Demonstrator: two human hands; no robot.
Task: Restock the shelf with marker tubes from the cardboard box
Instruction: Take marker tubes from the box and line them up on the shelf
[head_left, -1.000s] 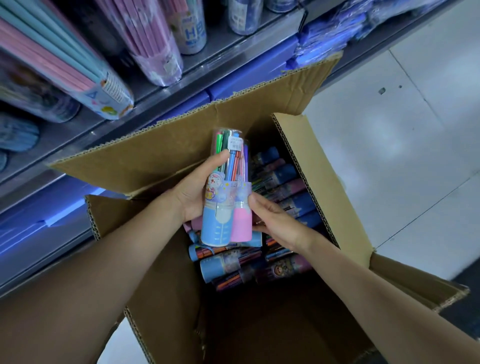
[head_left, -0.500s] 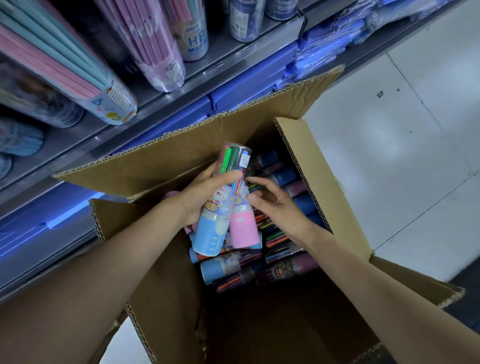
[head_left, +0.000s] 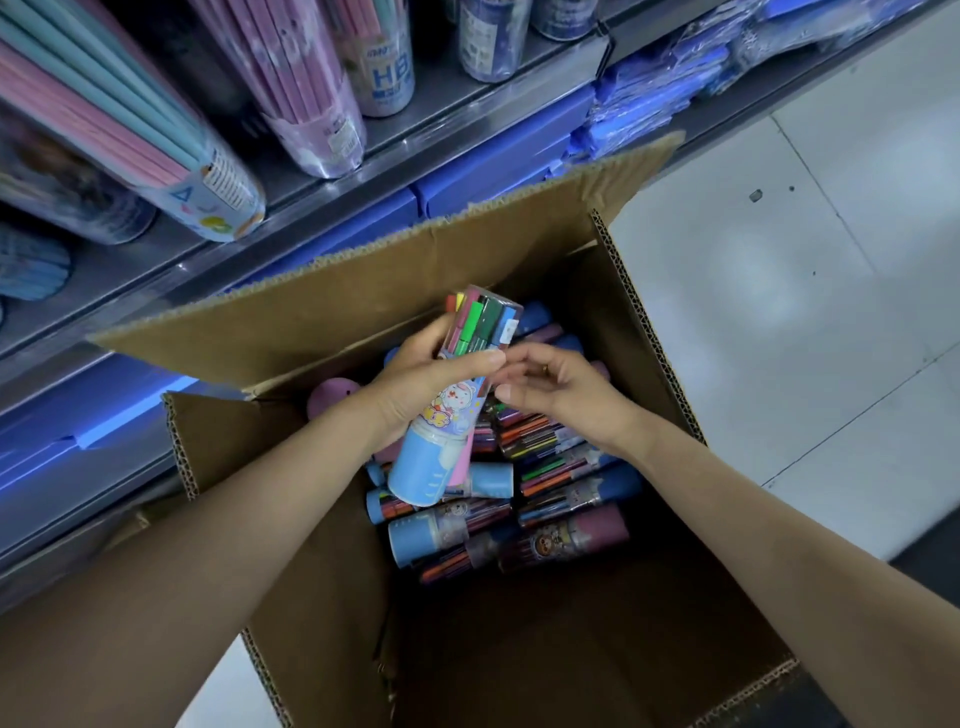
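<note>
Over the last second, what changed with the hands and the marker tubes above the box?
The right hand let go of the pink-capped tube and drew back; its fingers now hang loosely curled beside it, holding nothing. The left hand now grips both that and the blue-capped tube alone, tilted with their tops leaning right. The cardboard box and the tubes lying in it stayed as they were.

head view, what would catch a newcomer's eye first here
First, the left hand at the centre of the frame, gripping marker tubes with bright caps over the open cardboard box. The right hand hovers beside them with loosely curled fingers, holding nothing. More tubes lie piled in the box, and big pink and teal pencil tubes line the shelf at upper left.
</note>
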